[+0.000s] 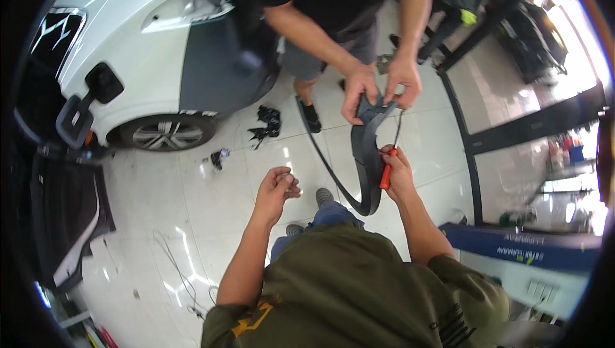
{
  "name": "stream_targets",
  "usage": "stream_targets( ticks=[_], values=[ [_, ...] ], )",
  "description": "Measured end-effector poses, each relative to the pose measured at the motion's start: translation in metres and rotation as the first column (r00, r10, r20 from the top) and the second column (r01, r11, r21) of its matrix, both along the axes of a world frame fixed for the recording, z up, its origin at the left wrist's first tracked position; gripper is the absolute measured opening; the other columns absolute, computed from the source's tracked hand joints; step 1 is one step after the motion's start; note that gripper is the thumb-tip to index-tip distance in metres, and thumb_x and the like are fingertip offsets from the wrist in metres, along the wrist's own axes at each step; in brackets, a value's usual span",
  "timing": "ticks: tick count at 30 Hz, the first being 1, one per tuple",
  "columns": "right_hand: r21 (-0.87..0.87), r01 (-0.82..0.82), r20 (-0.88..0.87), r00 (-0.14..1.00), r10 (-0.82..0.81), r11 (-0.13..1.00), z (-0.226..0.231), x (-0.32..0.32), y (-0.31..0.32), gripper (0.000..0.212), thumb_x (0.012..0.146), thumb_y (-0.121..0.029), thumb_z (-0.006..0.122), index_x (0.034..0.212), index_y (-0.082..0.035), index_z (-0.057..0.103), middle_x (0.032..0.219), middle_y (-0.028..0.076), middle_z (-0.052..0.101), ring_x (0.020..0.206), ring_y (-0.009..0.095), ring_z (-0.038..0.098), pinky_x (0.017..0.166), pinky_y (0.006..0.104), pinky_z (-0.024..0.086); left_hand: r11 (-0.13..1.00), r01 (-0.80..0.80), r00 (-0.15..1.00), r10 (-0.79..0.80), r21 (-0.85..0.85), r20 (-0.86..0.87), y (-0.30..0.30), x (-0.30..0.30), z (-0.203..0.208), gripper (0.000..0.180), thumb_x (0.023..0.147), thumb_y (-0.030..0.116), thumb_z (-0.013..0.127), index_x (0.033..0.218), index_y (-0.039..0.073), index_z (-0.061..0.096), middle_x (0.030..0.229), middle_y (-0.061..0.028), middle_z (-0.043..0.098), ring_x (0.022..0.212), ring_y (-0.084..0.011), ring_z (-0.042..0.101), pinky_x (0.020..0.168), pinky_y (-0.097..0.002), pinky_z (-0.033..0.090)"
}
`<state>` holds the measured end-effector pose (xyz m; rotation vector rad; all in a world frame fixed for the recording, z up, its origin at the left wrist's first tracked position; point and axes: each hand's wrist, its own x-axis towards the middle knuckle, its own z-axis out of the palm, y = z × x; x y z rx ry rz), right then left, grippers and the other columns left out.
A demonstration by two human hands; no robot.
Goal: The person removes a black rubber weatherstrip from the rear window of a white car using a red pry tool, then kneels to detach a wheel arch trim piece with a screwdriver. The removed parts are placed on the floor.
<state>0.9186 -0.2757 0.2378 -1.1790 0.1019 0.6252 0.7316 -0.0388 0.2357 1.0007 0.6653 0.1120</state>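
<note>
My right hand [400,175] is closed around the red handle of a screwdriver [385,177], whose thin dark shaft points up toward the other person's hands. Just left of it hangs a long curved black plastic trim strip [364,156], its lower bend near my body. The other person grips the strip's upper end with both hands, the left-side hand [359,92] and the right-side hand [403,82]. To the left of the strip, my left hand [280,188] hovers above the floor with its fingers curled in. Whatever may be between those fingers is hidden.
A white car with a dark front panel and a wheel [168,135] stands at upper left. Crumpled black plastic [267,124] lies on the tiled floor. A long blue box [519,249] is at right, below dark-framed glass doors. Thin cables [176,265] trail at lower left.
</note>
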Motion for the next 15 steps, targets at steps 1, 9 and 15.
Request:
stream_targets(
  ticks=[1, 9, 15],
  values=[
    [0.028, -0.011, -0.030, 0.999, 0.012, 1.000, -0.002, 0.002, 0.000, 0.018, 0.084, -0.002, 0.046, 0.102, -0.002, 0.051, 0.101, 0.008, 0.055, 0.094, 0.017, 0.053, 0.086, 0.0285, 0.042, 1.000, -0.027, 1.000, 0.027, -0.008, 0.005, 0.002, 0.004, 0.004, 0.029, 0.091, 0.015, 0.056, 0.116, 0.000, 0.052, 0.090, -0.0084, 0.058, 0.076, -0.0161, 0.059, 0.068, -0.0303, 0.052],
    [-0.018, -0.014, 0.214, 0.977, 0.017, 1.000, 0.010, -0.011, 0.025, 0.018, 0.095, -0.019, 0.051, 0.106, -0.004, 0.051, 0.091, 0.003, 0.055, 0.083, 0.012, 0.055, 0.075, 0.0276, 0.049, 0.976, -0.215, 0.976, 0.215, -0.019, 0.010, 0.039, 0.007, 0.003, 0.022, 0.092, 0.021, 0.057, 0.104, 0.002, 0.058, 0.081, -0.0033, 0.058, 0.066, -0.0112, 0.055, 0.062, -0.0276, 0.049],
    [-0.124, 0.079, 0.299, 0.953, -0.039, 0.989, 0.000, -0.017, 0.043, 0.015, 0.095, -0.021, 0.053, 0.096, -0.007, 0.051, 0.082, -0.001, 0.054, 0.072, 0.008, 0.054, 0.064, 0.0230, 0.047, 0.900, -0.413, 0.900, 0.427, -0.143, 0.084, 0.075, -0.057, -0.011, 0.024, 0.093, 0.016, 0.054, 0.111, 0.001, 0.059, 0.084, -0.0034, 0.057, 0.076, -0.0123, 0.055, 0.070, -0.0288, 0.050]
  ],
)
